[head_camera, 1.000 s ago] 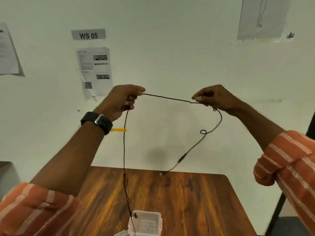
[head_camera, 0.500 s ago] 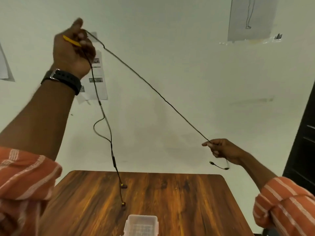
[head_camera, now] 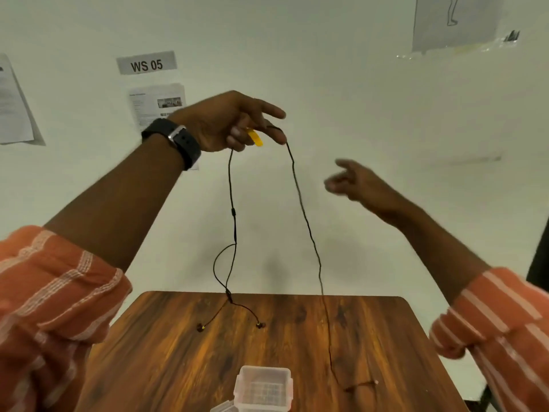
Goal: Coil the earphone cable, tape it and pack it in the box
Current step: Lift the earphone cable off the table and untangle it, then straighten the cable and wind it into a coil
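My left hand (head_camera: 228,123) is raised above the table and pinches the thin black earphone cable (head_camera: 300,197), along with a small yellow strip of tape (head_camera: 255,137). The cable drapes over my fingers in two strands. The left strand ends in two earbuds (head_camera: 260,325) dangling just over the wooden table (head_camera: 166,352). The right strand hangs down to the table, its plug end (head_camera: 361,385) lying near the right front. My right hand (head_camera: 356,181) hovers to the right of the cable, blurred, fingers loosely apart, holding nothing. A small clear plastic box (head_camera: 263,388) stands at the table's front.
A white wall stands right behind the table, with a "WS 05" label (head_camera: 146,63) and printed sheets (head_camera: 157,102) taped on it. The box's lid (head_camera: 224,407) lies beside the box at the bottom edge. A dark frame (head_camera: 539,263) runs along the far right.
My left hand came down from high at the left to the centre. My right hand let go of the cable, whose plug end dropped onto the table.
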A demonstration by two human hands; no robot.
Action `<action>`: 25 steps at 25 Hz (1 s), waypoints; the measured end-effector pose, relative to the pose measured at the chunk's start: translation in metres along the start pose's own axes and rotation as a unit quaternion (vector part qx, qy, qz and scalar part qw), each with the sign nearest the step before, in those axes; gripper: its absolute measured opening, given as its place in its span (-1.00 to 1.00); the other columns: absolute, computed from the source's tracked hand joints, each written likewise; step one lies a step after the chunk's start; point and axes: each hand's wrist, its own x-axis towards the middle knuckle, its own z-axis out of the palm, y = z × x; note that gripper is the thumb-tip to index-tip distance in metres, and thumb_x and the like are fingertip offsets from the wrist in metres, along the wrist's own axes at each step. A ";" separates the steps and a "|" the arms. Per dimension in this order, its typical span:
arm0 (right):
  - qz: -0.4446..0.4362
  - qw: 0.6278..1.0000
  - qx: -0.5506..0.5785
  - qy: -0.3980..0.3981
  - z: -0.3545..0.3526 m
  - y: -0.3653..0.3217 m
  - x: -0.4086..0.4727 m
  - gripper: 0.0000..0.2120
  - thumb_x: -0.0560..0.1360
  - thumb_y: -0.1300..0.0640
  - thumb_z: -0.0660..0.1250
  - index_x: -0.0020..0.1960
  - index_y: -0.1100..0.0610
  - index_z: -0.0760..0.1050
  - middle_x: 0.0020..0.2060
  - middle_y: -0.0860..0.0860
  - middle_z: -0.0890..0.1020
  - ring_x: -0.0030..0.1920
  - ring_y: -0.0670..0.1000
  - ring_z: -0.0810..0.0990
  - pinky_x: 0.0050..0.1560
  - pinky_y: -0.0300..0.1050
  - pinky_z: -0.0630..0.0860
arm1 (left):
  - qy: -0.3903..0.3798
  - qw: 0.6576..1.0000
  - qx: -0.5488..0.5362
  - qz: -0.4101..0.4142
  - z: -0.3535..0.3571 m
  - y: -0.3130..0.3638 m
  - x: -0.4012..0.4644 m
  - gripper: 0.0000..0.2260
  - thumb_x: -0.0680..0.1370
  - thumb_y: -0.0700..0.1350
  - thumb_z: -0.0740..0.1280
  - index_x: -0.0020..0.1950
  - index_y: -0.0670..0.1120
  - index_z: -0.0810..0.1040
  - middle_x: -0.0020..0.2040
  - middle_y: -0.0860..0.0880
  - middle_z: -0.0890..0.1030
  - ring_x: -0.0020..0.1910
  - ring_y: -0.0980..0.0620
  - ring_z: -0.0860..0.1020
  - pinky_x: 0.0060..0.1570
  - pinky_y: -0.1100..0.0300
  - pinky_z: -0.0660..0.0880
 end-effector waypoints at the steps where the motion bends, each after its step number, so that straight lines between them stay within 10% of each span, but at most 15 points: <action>1: -0.035 0.996 0.071 -0.030 0.012 -0.048 0.009 -0.46 0.51 0.01 0.39 0.40 0.06 0.25 0.17 0.05 0.67 0.09 -0.09 0.65 0.11 -0.13 0.45 | -0.020 1.000 0.005 0.006 0.010 -0.003 0.004 -0.58 0.51 -0.24 0.15 0.38 -0.19 0.41 -0.05 -0.13 0.70 -0.60 0.16 0.22 -0.48 0.27 0.04; 5: -0.049 0.986 0.034 -0.157 0.021 -0.107 0.032 -0.71 0.55 -0.03 0.33 0.03 0.21 0.55 -0.40 -0.02 0.39 -0.44 -0.07 0.34 -0.36 -0.18 0.30 | -0.016 0.999 0.028 0.020 0.018 -0.027 0.010 -0.73 0.50 -0.14 0.24 0.19 -0.14 0.48 -0.28 0.02 0.63 -0.56 0.16 0.23 -0.43 0.24 0.01; 11: 0.035 0.995 0.080 -0.054 -0.047 -0.037 0.037 -0.71 0.55 0.06 0.34 -0.34 0.05 0.44 -0.38 -0.02 0.20 -0.54 -0.15 0.13 -0.58 -0.30 0.01 | 0.026 1.000 0.005 -0.006 -0.003 -0.125 -0.036 -0.86 0.55 -0.16 0.32 0.00 -0.21 0.60 -0.34 -0.09 0.51 -0.53 0.12 0.39 -0.46 0.34 0.40; 14: 0.077 0.984 0.161 0.029 -0.058 -0.007 0.042 -0.76 0.56 0.06 0.31 -0.27 0.06 0.41 -0.37 -0.04 0.21 -0.58 -0.16 0.13 -0.65 -0.33 0.05 | 0.035 0.999 -0.013 0.007 -0.003 -0.171 -0.060 -0.70 0.35 0.00 0.52 -0.07 -0.20 0.64 -0.42 -0.11 0.45 -0.43 0.01 0.55 -0.18 0.21 0.58; 19: 0.134 0.951 0.229 0.158 -0.063 0.024 0.055 -0.82 0.58 0.12 0.25 -0.21 0.05 0.45 -0.44 -0.07 0.17 -0.64 -0.14 0.10 -0.69 -0.33 0.04 | 0.048 0.997 -0.038 -0.045 -0.014 -0.224 -0.093 -0.71 0.34 0.03 0.50 -0.16 -0.19 0.64 -0.52 0.01 0.35 -0.55 0.04 0.39 -0.26 0.15 0.54; 25: 0.178 0.958 0.184 0.130 -0.089 0.047 0.049 -0.77 0.59 0.02 0.28 -0.21 0.08 0.41 -0.60 -0.13 0.20 -0.67 -0.16 0.11 -0.72 -0.34 0.03 | 0.101 0.993 -0.038 -0.057 -0.052 -0.272 -0.141 -0.61 0.36 0.20 0.49 -0.26 -0.13 0.58 -0.45 -0.03 0.31 -0.47 -0.01 0.40 -0.08 -0.01 0.48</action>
